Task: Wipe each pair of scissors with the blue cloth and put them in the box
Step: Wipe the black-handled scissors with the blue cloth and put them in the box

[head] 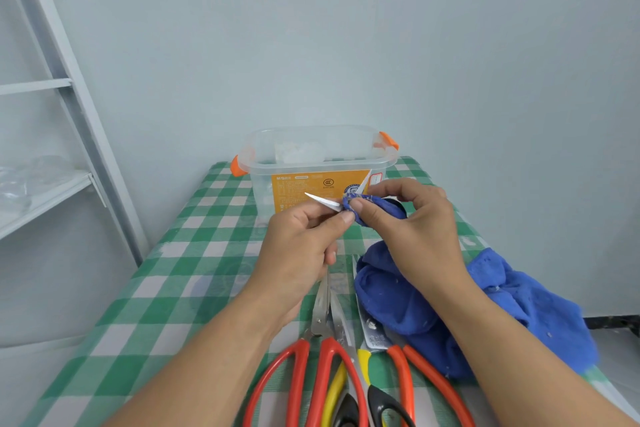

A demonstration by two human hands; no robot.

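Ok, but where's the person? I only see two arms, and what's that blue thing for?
The camera sits on the person's head and looks down, so you see only their arms. The left hand grips a small pair of scissors with open blades. The right hand pinches a blue cloth onto the blades to wipe them. On the green checked tablecloth lie bigger scissors, like the red-handled scissors. Behind them stands a clear plastic box with orange clips.

Plain home-type rm: checked-cloth table (173, 253), metal shelf rack (52, 83), pale wall (346, 28).
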